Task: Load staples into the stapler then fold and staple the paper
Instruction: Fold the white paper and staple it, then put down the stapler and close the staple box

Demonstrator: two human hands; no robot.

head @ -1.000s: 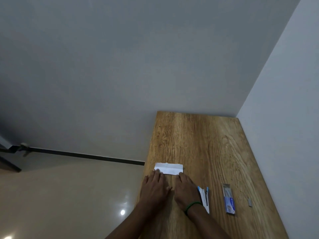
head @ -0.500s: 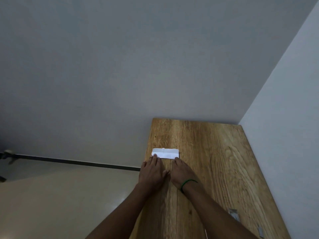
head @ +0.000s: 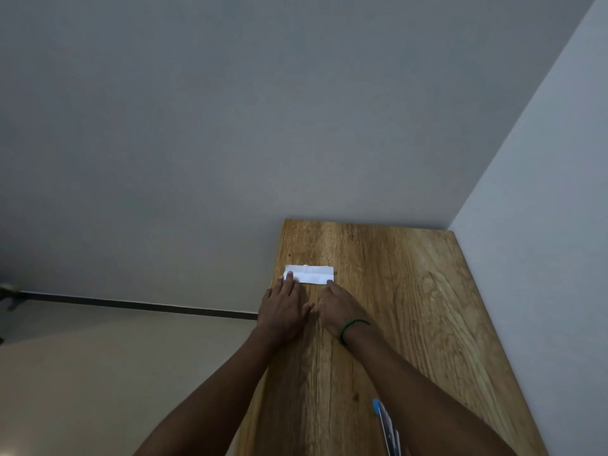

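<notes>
Since the earlier frame both arms have reached farther out. The folded paper (head: 309, 274) now lies nearer the far end of the table (head: 427, 291), and the stapler (head: 385, 422) is left well behind the hands at the lower edge of view. The staple box no longer shows.

Head view, sole view available. The paper is a small white strip, folded, lying flat near the table's left edge. The left hand (head: 283, 307) lies palm down with straight fingers, its fingertips (head: 289, 274) pressing the strip's near-left corner. The right hand (head: 339, 306), with a green wristband (head: 353, 325), lies likewise flat, one fingertip touching the near-right corner. Neither hand grips anything; both merely press. The thumbs nearly meet between the hands.

Assessment: the paper is judged very light, thin and limp, and liable to slide on the smooth wood or spring open at the crease. It is best pinned flat by fingertips as at present, then pinched at a short end, across the folded layers, to feed it to the stapler. Only part of the stapler is visible, and whether it is loaded cannot be told.
</notes>
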